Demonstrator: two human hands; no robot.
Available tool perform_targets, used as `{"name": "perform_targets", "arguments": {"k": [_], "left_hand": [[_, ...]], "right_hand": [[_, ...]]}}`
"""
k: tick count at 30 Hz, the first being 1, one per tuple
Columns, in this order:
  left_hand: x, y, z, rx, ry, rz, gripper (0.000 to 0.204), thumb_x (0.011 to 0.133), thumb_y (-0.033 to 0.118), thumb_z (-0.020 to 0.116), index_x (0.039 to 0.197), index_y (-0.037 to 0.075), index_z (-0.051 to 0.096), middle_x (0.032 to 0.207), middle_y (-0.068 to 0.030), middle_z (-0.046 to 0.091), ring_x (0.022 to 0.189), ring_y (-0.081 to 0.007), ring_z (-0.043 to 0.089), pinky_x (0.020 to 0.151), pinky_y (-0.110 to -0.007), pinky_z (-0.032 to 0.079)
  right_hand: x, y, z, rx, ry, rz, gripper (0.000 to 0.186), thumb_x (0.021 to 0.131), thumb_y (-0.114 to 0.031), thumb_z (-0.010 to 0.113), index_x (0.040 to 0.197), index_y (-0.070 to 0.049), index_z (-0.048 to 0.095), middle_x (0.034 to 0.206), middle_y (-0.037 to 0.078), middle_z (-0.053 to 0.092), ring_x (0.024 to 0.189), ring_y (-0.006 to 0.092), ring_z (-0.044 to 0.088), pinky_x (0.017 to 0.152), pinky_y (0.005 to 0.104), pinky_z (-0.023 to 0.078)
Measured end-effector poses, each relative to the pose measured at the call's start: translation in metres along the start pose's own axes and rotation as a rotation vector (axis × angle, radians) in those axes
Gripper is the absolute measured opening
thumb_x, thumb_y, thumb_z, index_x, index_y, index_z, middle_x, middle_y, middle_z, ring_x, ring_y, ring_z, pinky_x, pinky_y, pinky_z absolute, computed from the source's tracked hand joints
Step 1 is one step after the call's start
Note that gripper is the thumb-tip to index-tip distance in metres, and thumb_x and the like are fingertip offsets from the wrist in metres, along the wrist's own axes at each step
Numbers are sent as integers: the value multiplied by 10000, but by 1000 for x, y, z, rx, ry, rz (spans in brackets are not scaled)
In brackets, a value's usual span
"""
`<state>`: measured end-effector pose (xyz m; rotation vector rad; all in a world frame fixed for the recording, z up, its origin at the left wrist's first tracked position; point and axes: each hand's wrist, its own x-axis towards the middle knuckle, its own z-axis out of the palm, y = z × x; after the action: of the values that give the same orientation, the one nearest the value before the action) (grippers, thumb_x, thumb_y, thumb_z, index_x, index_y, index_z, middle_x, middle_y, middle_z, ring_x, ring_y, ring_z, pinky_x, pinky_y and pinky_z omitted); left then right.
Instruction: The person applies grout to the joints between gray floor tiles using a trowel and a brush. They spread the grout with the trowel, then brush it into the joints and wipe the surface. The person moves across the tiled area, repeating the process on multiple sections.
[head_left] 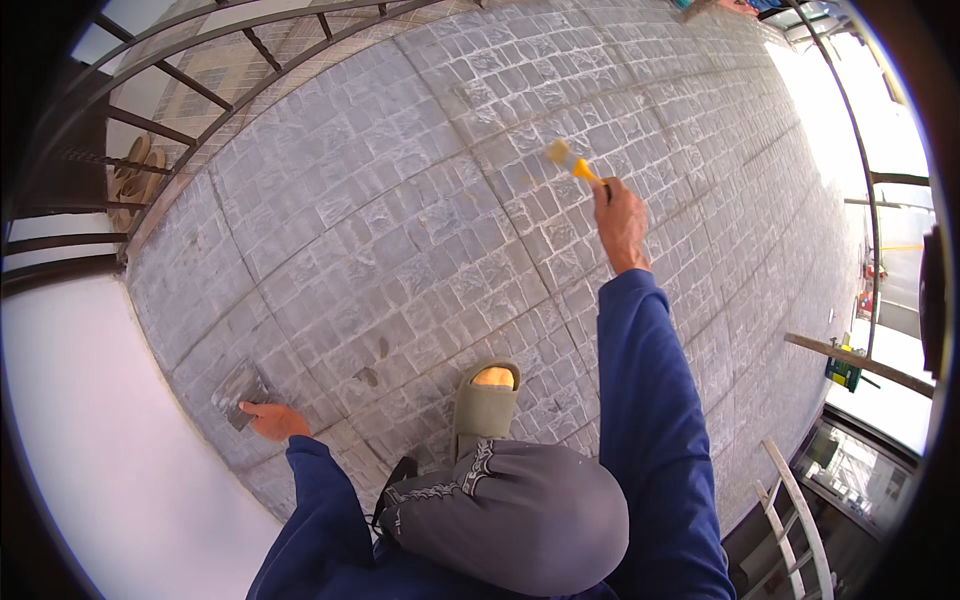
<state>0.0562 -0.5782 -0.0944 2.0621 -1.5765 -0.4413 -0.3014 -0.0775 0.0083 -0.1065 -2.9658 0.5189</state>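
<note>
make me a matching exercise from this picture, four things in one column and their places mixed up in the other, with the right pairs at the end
Things
1. paintbrush
2. flat grey piece
3. olive-green slipper
4. dark railing

Places
a. on a foot
b. along the upper left of the view
c. in the right hand
d. in the left hand

Right pairs: 1-c, 2-d, 3-a, 4-b
</note>
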Motion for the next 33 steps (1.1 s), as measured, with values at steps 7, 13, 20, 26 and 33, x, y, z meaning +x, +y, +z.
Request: {"name": "perform_targets", "arguments": {"k": [7, 13, 20, 26, 33], "left_hand": [[3, 1, -2, 84, -47, -9, 888, 992, 660, 371, 1035, -181, 654, 1101, -356, 653, 990, -481, 641, 877, -520, 485], [-4, 14, -7, 1, -60, 73, 922, 977, 682, 380, 1040, -202, 631, 1100, -367, 649, 1022, -483, 643, 911, -528, 494], [-11, 11, -7, -15, -10, 61, 901, 976, 681, 391, 1029, -180, 652, 1069, -347, 667, 981, -477, 649, 880, -525, 497], [-3, 5, -3, 65, -9, 50, 879, 984, 669, 399, 968, -167, 674, 983, -327, 682, 915, -471, 645, 830, -526, 479], [8, -2, -3, -3, -90, -20, 719, 965, 594, 496, 1141, -103, 516, 1135, -315, 576, 1067, -435, 528, 963, -492, 355]], "right_hand": [[-53, 80, -127, 377, 236, 328, 359, 996, -342, 644, 1042, 3, 733, 626, 8, 522, 568, 82, 462, 517, 289, 364], [-130, -86, -10, 771, -364, 7, 263, 969, -264, 665, 1026, -10, 698, 670, 136, 611, 535, 250, 545, 535, 389, 435], [-55, -32, 26, 297, 70, 71, 244, 980, -272, 627, 1017, -32, 656, 764, 205, 668, 694, 415, 649, 606, 491, 488], [-38, 57, -81, 372, 524, 315, 317, 1009, -296, 626, 1039, 11, 700, 666, 31, 574, 579, 117, 503, 524, 305, 381], [-118, -157, 41, 958, -418, -71, 243, 969, -236, 656, 1040, -3, 659, 726, 200, 630, 598, 356, 609, 564, 422, 458]]}}
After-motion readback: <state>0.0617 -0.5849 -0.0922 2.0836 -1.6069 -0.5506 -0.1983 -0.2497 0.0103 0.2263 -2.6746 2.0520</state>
